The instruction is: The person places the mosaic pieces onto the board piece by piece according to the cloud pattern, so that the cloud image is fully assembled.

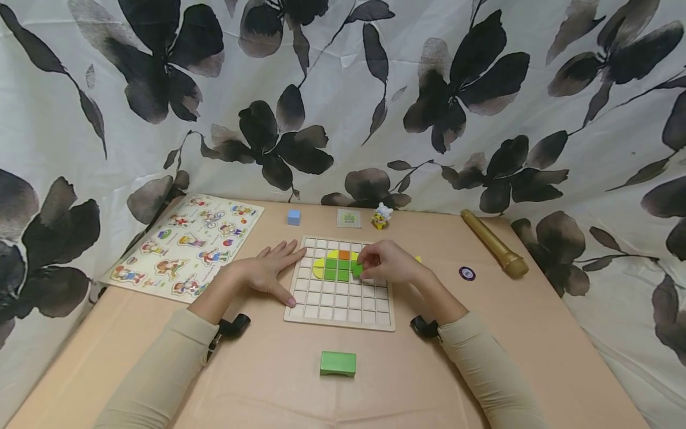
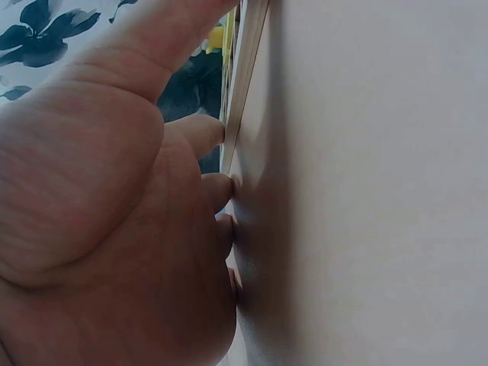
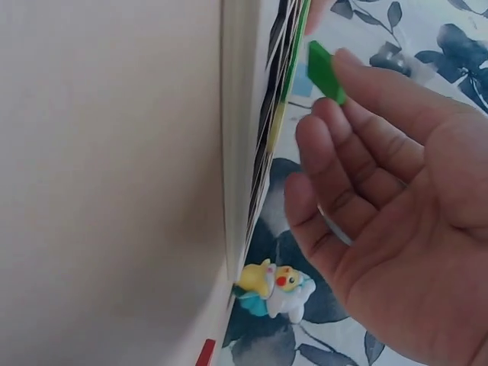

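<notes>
A wooden grid board lies in the middle of the table, its upper cells filled with green tiles, yellow tiles and an orange one. Fingers spread, my left hand rests at the board's left side, with thumb and index finger touching its edge. In the left wrist view the palm faces the table. My right hand pinches a small green tile between thumb and fingers, just above the board's upper right cells. Part of the board's pattern is hidden behind that hand.
A picture sheet lies at left. Along the back stand a blue cube, a small card and a toy figure. A gold microphone-shaped object and round disc lie right; a green block is in front.
</notes>
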The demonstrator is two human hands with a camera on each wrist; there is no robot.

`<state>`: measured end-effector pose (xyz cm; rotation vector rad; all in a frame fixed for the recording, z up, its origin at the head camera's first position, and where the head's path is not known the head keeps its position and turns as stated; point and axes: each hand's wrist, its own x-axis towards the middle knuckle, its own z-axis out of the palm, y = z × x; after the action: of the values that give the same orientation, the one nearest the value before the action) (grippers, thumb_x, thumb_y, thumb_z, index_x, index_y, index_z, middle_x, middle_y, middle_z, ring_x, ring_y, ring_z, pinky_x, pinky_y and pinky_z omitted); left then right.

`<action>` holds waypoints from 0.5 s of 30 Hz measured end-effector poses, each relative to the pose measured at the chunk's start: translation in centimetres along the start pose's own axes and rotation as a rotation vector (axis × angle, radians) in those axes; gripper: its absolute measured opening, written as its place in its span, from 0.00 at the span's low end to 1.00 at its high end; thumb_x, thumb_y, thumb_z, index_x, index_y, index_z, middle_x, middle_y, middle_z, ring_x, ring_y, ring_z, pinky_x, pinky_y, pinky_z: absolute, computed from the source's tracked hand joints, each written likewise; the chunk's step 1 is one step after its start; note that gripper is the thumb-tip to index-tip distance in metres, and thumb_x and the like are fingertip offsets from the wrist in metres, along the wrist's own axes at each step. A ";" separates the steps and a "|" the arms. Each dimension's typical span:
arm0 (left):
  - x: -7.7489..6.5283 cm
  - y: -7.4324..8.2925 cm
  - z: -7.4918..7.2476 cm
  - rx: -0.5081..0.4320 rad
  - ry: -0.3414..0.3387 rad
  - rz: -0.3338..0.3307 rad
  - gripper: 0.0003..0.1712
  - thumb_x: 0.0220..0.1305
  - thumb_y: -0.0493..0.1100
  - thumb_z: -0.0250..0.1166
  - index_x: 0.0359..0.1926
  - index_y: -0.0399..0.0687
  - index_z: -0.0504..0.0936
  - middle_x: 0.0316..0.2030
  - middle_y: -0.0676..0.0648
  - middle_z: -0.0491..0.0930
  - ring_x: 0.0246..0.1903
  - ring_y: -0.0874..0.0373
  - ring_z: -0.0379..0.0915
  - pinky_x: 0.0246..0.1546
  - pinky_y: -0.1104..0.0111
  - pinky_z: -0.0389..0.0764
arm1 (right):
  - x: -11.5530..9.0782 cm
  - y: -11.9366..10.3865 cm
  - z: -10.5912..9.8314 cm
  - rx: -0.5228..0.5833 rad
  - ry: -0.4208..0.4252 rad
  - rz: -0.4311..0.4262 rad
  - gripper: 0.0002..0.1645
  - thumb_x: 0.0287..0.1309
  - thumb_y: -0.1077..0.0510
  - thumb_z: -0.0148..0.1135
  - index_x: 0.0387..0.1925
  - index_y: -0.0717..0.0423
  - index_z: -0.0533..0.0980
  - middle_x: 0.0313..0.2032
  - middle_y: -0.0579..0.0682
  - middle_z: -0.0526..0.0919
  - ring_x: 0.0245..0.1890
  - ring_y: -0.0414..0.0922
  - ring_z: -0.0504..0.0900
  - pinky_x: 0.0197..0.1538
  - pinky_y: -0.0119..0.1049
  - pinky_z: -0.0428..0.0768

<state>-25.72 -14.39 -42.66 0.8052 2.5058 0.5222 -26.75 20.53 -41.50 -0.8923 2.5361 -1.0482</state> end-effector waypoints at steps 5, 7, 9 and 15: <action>0.1 0.0 0.0 0.007 0.000 -0.001 0.76 0.48 0.72 0.77 0.85 0.53 0.43 0.84 0.39 0.30 0.83 0.38 0.22 0.80 0.39 0.30 | 0.0 0.0 0.6 -0.035 -0.040 0.023 0.12 0.57 0.62 0.77 0.41 0.59 0.84 0.30 0.47 0.82 0.31 0.42 0.76 0.36 0.31 0.75; 0.1 0.0 0.0 0.008 0.002 0.001 0.76 0.48 0.72 0.77 0.85 0.52 0.43 0.84 0.39 0.30 0.83 0.38 0.22 0.80 0.38 0.30 | 0.0 0.0 0.7 -0.057 -0.044 0.032 0.11 0.57 0.61 0.78 0.41 0.57 0.84 0.30 0.46 0.82 0.30 0.42 0.76 0.36 0.31 0.75; 0.1 0.0 0.0 0.009 0.003 0.003 0.76 0.48 0.72 0.77 0.85 0.52 0.43 0.84 0.39 0.30 0.83 0.38 0.22 0.80 0.39 0.30 | 0.0 0.0 0.8 -0.074 -0.042 0.036 0.11 0.56 0.61 0.78 0.41 0.56 0.84 0.29 0.45 0.82 0.29 0.42 0.76 0.36 0.32 0.75; 0.0 -0.1 0.0 0.006 0.002 0.005 0.76 0.48 0.72 0.77 0.85 0.52 0.42 0.84 0.39 0.30 0.83 0.37 0.22 0.80 0.38 0.30 | 0.1 0.1 1.1 -0.099 -0.045 0.037 0.12 0.55 0.60 0.79 0.40 0.55 0.84 0.29 0.44 0.82 0.30 0.42 0.76 0.37 0.32 0.75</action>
<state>-25.74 -14.43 -42.70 0.8135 2.5091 0.5179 -26.36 19.95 -42.33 -0.8803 2.5757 -0.8892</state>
